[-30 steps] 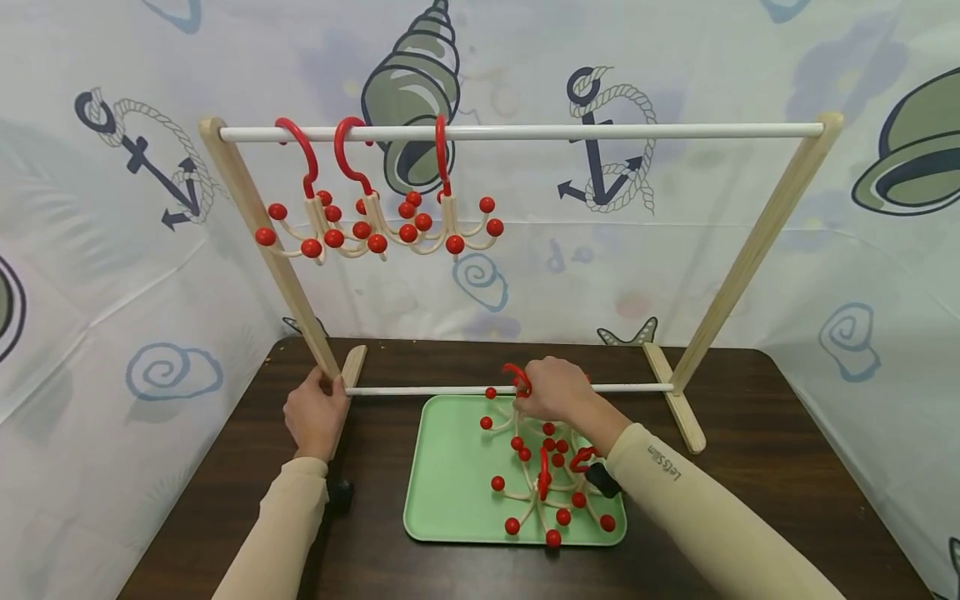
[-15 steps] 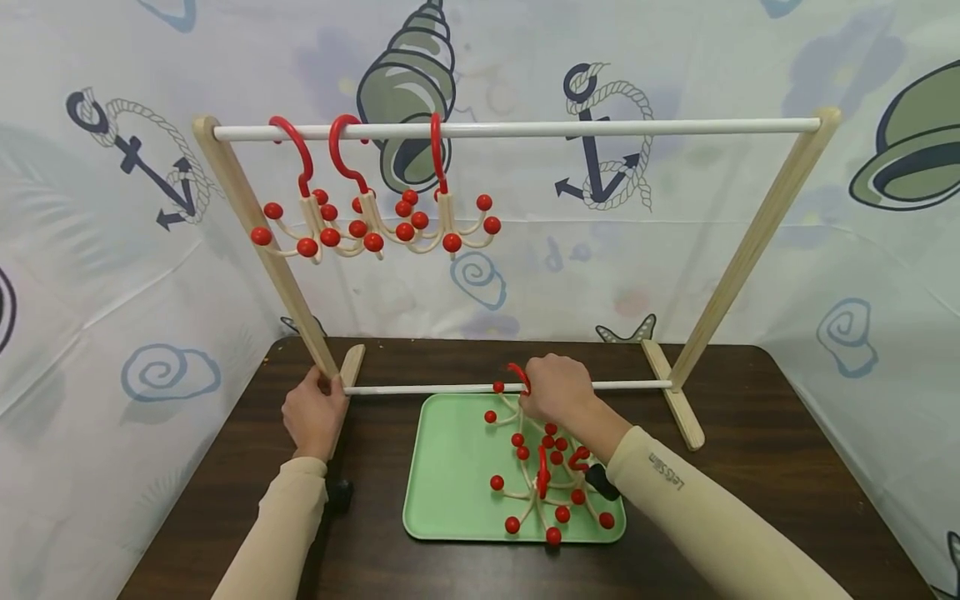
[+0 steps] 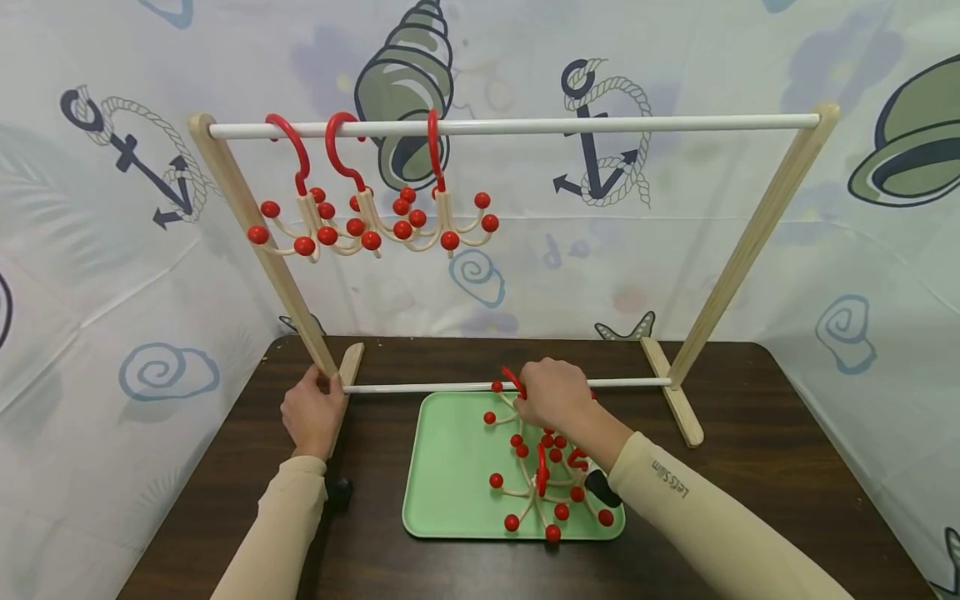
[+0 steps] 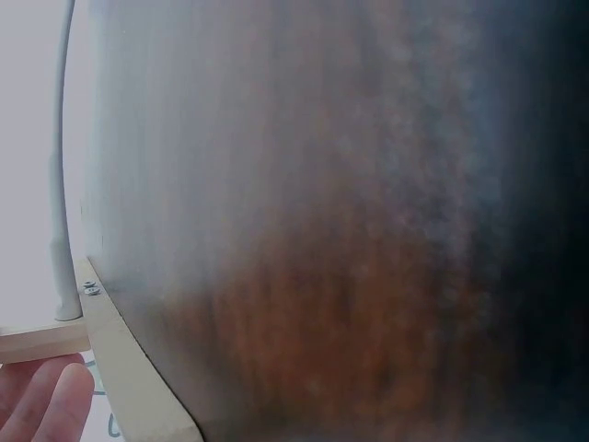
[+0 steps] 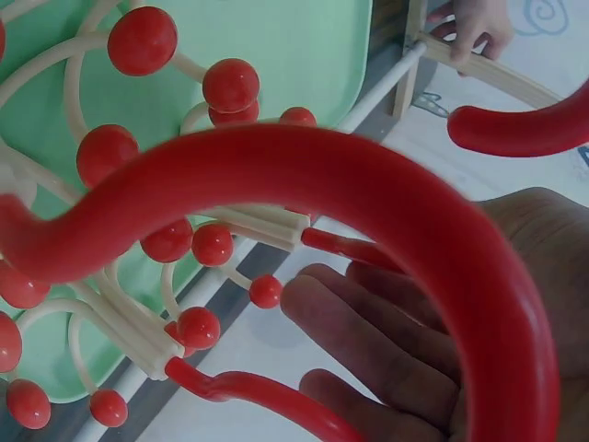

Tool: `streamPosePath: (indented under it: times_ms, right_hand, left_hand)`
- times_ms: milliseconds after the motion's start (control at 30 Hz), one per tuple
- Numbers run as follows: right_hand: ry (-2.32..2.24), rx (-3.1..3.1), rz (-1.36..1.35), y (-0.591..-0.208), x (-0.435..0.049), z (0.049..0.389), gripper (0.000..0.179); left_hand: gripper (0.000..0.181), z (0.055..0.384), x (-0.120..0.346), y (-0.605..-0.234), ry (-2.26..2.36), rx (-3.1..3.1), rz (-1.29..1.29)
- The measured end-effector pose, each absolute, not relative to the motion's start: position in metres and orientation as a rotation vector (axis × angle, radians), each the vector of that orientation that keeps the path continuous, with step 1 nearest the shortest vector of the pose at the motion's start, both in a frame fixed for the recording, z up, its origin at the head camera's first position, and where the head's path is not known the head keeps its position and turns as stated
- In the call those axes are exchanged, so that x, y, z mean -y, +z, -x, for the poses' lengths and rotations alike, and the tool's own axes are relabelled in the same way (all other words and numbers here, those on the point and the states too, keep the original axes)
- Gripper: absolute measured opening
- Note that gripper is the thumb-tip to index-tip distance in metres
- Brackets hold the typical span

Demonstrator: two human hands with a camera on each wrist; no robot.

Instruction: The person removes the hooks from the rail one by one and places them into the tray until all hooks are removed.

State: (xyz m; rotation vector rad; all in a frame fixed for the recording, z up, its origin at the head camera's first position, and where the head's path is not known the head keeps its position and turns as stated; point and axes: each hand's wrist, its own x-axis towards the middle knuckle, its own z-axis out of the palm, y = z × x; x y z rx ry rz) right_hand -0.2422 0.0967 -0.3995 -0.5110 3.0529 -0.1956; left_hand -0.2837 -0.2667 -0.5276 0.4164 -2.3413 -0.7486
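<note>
My right hand grips the red hook of a pronged hanger, whose pale arms end in red balls, over the tray's back edge. Its lower arms are partly hidden behind the hand. In the right wrist view, curled fingers lie around red hooks, while another large red hook crosses close to the camera. More such hangers lie on the green tray. My left hand holds the foot of the rack's left wooden post; fingertips show beside the wood in the left wrist view.
Three similar hangers hang from the left part of the rack's white top rod. A lower white rod runs just behind the tray. The right post stands on a wooden foot. Everything rests on a dark table.
The hook in my right hand has tilted a little and its balled arms have shifted slightly. My left hand stays on the post. The head view has drifted slightly.
</note>
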Motion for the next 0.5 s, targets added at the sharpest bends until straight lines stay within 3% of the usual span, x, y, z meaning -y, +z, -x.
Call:
streamPosePath:
  times_ms: [333, 500]
  right_hand:
    - [-0.239, -3.008, 0.497, -0.388, -0.097, 0.241, 0.041]
    - [-0.271, -2.983, 0.527, -0.374, -0.101, 0.239, 0.024]
  left_hand:
    - [0.019, 0.283, 0.267, -0.527, -0.747, 2.344, -0.416]
    - [0.019, 0.284, 0.267, -0.528, -0.753, 2.346, -0.415]
